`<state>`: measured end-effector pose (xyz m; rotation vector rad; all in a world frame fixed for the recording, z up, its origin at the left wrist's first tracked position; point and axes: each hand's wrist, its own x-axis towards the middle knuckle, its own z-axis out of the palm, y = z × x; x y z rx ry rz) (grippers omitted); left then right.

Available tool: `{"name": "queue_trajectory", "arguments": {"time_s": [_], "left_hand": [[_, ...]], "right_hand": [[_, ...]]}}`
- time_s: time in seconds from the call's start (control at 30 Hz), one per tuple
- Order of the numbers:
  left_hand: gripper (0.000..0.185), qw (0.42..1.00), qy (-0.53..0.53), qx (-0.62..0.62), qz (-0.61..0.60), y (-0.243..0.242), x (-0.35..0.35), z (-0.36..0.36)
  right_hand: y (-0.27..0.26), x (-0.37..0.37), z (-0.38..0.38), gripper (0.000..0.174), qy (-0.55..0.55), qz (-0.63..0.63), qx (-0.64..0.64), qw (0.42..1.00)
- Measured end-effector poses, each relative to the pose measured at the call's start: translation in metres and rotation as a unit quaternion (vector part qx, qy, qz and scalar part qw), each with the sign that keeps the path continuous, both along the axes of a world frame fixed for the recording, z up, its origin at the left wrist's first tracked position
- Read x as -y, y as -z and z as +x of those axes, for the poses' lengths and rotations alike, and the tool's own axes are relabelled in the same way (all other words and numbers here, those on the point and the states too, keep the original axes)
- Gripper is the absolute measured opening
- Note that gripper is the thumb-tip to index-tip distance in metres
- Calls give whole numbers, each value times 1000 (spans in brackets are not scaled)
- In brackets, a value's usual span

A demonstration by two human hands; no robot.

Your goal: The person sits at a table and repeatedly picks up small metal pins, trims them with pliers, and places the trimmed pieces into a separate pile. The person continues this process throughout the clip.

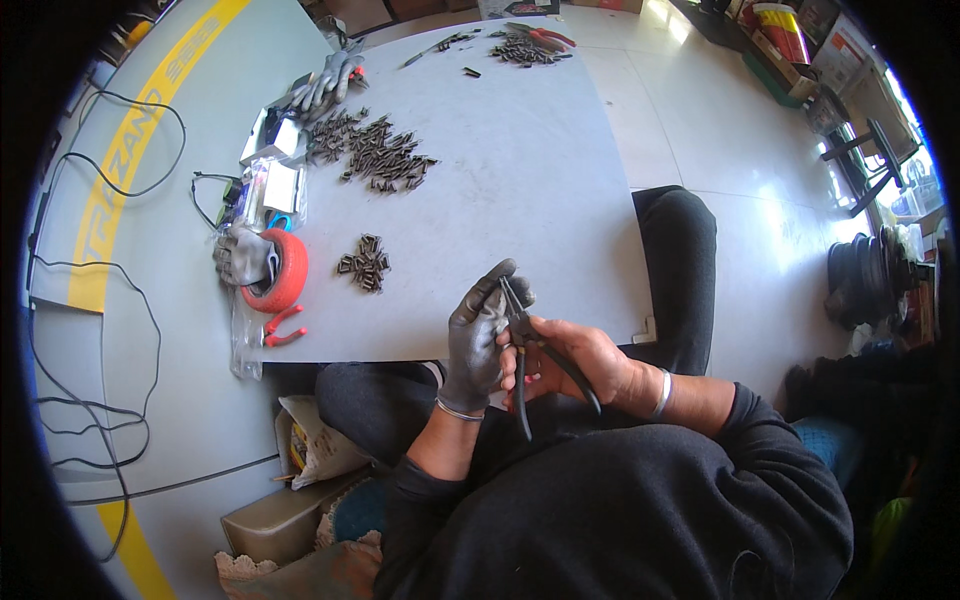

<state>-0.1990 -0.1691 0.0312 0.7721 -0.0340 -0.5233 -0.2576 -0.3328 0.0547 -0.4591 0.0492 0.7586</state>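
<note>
My left hand (478, 341), in a grey coated work glove, is raised over the table's near edge, its fingers curled around the tips of black-handled pliers (519, 322). Whether it pinches a small part there is too small to tell. My bare right hand (577, 360) holds the pliers near the pivot, with the two handles pointing back towards my body. On the white table (525, 187), a small pile of dark metal clips or springs (365, 264) lies to the left of my hands. Larger heaps of similar small parts (386, 154) lie farther back at the left.
Along the left edge are a red roll or ring (289, 270) with a grey glove (241, 256), red-handled pliers (285, 328), an open white box (281, 139) and another glove (326, 86). More red-handled pliers (541, 36) lie by a far pile (521, 51).
</note>
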Motion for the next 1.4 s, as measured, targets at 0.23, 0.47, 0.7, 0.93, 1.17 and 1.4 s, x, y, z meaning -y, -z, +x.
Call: {"name": "queue_trajectory", "arguments": {"time_s": [0.23,0.47,0.7,0.93,1.17,1.4], "left_hand": [[51,998,-30,-60,-13,5,4,-1],[50,978,44,12,-206,27,-2,0],[50,983,37,44,-175,40,-4,1],[49,982,21,26,-188,40,-1,1],[46,989,0,41,-139,39,0,-1],[47,983,-9,0,-186,34,4,-4]], "right_hand": [[-1,0,0,51,7,-50,-16,999],[-8,-2,-1,56,11,-65,-12,998],[-8,-4,1,57,10,-77,-10,997],[-9,-5,2,56,13,-86,-18,996],[-5,-4,4,55,-1,-67,-24,997],[-5,-3,3,55,6,-13,-37,999]]}}
